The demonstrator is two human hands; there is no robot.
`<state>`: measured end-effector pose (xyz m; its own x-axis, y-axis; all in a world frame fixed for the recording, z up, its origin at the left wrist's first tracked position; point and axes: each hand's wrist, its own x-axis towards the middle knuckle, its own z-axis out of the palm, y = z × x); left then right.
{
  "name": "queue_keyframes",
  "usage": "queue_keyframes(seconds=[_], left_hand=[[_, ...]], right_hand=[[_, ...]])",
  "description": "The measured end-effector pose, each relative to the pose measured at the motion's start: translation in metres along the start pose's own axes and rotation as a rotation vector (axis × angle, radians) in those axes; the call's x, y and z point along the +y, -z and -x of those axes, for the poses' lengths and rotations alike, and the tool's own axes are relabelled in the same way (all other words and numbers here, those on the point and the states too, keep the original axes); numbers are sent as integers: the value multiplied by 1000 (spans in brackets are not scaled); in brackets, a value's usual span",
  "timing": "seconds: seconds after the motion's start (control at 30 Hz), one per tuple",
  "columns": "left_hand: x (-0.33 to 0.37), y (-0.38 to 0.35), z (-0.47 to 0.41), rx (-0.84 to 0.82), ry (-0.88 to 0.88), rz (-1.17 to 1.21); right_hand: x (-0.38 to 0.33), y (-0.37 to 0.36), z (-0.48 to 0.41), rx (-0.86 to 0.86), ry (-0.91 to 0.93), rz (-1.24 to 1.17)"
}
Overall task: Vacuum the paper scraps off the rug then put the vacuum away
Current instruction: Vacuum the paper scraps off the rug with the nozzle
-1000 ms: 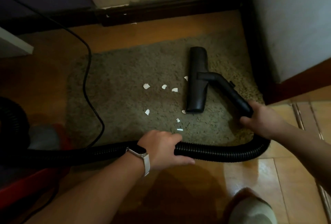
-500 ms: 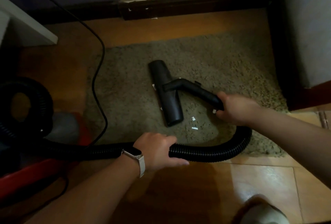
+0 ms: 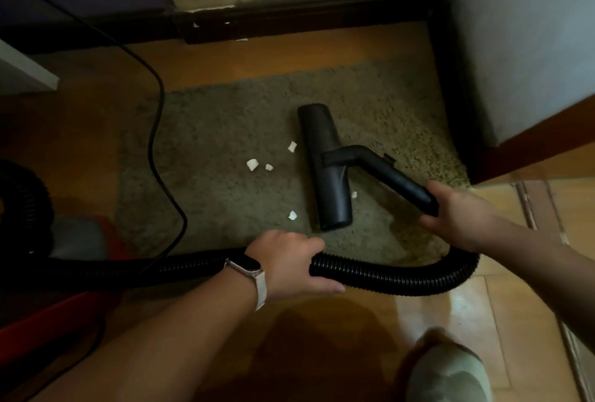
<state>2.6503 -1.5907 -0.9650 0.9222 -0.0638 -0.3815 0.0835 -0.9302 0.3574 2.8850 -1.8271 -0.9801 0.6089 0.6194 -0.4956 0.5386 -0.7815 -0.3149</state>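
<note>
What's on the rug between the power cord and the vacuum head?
Four white paper scraps lie there on the rug, seen in the head view.

left hand (image 3: 286,260) gripping hose (image 3: 386,276), right hand (image 3: 457,215) holding wand (image 3: 396,179), nozzle (image 3: 325,163) on rug (image 3: 209,144) beside scraps (image 3: 252,164)

Dim warm light coming from the right, glare shining on the glossy wooden floor (image 3: 450,314) at lower right, the rug (image 3: 225,208) fading darker leftward, deep shadow swallowing the left edge, wide-angle lens bending the borders, fine detail smearing softly.

Dim wooden floor (image 3: 322,337), dark skirting board (image 3: 306,20)
</note>
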Motion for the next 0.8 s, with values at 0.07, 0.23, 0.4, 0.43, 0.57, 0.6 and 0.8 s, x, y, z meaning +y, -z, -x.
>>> queue_keyframes(seconds=[0.07,0.23,0.4,0.43,0.57,0.6,0.8], left_hand=[[11,1,-12,-9,-48,-38],[32,-2,-30,-45,-94,-83],[34,-8,-27,-130,-97,-64],[29,-8,-23,-142,-89,-57],[1,-1,-2,-192,-39,-6],[-6,1,5,-191,-24,1],[-27,-3,36,-153,82,21]], right_hand=[[16,2,16,-8,-33,-18],[47,3,51,2,-182,-93],[38,-17,53,-93,-213,-9],[30,-20,49,-107,-186,32],[-20,-24,21,-174,-23,181],[-34,-23,12,-192,6,205],[-92,-25,-27,-222,112,300]])
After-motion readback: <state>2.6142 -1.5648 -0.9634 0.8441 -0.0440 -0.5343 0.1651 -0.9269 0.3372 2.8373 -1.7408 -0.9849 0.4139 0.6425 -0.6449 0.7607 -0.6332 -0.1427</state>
